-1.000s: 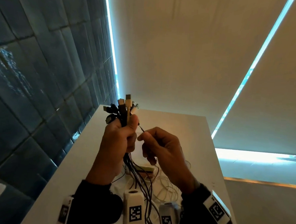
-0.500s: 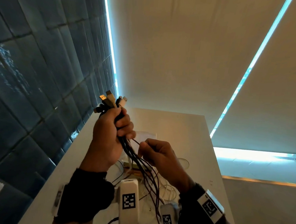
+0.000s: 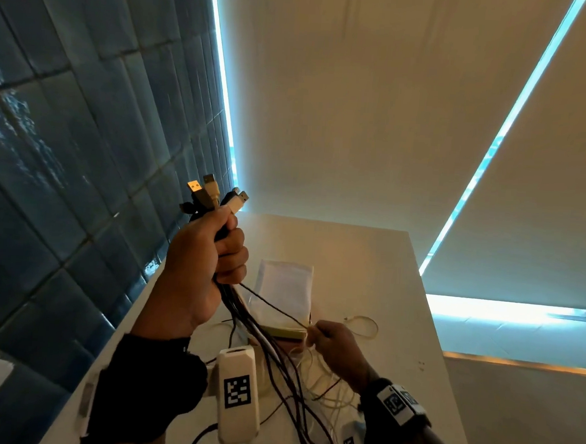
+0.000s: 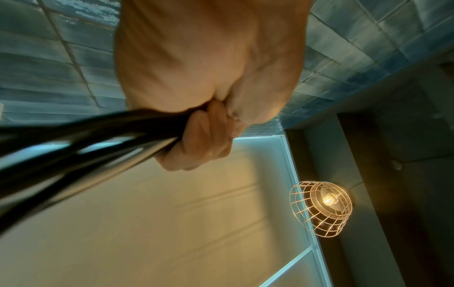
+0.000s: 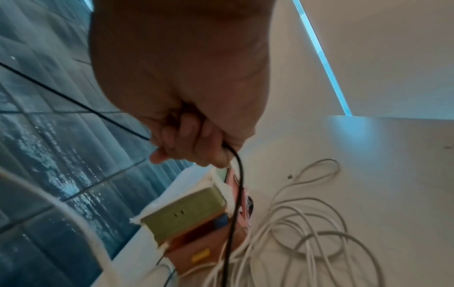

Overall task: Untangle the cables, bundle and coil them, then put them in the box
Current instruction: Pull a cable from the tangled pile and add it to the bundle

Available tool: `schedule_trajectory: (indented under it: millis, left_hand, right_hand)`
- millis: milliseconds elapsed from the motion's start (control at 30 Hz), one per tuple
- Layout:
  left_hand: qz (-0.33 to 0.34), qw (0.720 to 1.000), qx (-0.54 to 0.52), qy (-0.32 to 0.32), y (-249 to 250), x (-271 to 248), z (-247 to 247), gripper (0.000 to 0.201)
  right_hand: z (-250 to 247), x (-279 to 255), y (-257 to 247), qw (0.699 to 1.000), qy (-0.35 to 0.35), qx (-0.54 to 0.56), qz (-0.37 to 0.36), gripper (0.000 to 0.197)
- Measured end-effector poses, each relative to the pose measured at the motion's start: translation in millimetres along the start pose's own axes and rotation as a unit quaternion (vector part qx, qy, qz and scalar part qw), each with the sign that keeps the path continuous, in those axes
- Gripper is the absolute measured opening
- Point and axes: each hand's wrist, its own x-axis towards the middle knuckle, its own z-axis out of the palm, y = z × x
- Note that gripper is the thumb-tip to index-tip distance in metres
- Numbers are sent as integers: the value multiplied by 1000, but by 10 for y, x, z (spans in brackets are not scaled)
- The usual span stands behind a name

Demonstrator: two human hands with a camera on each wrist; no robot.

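Cables [image 3: 261,326] bunched in L fist [image 3: 203,261]; R grip [image 3: 329,337] pinching one black strand [image 3: 273,304]

White table [image 3: 368,260] runs from bottom centre toward 12 o'clock, its left edge along blue tiled wall [image 3: 64,173]. On it, mid-surface: box [image 3: 285,298], white-lined, green and orange sides. At 3 o'clock of box, loose white cable loops [image 5: 307,223] lie on tabletop. Dark cables [image 3: 291,393] trail down at 6 o'clock of box.
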Motion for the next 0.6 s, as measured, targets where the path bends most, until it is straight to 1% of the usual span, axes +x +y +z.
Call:
schedule_trajectory:
  millis: [67, 100, 167, 233, 300, 333, 400, 433, 500, 600]
  left_hand:
    - [-13, 999, 36, 16, -29, 11, -21, 30]
    - [-19, 998, 54, 24, -57, 18, -18, 29]
    - [-32, 995, 85, 40, -131, 35, 20, 26]
    - [-37, 992, 106, 53, -183, 37, 70, 25]
    - [-35, 994, 99, 38, -210, 34, 99, 26]
    - [-31, 996, 82, 12, -213, 29, 109, 26]
    - [-29, 998, 13, -45, -186, 3, 129, 29]
    - [-24, 997, -26, -62, -163, -13, 141, 31]
    - [10, 994, -87, -72, -120, -29, 159, 33]
    - [64, 987, -116, -86, -60, -19, 147, 27]
  right_hand:
    - [-89, -9, -140, 995, 46, 82, 17, 28]
    - [-153, -28, -285, 988, 68, 135, 6, 26]
    - [-294, -88, -656, 968, 88, 232, -48, 22]
    - [-396, -183, -1017, 949, 67, 280, -125, 21]
    - [-423, -292, -1275, 936, 21, 290, -197, 22]
    - [-415, -339, -1350, 931, -3, 289, -224, 22]
    - [-382, -387, -1388, 926, -29, 282, -248, 22]
    - [-367, -390, -1366, 928, -32, 277, -248, 22]
    - [-341, -371, -1271, 934, -32, 263, -238, 23]
    - [-288, -300, -1077, 947, -25, 243, -209, 23]
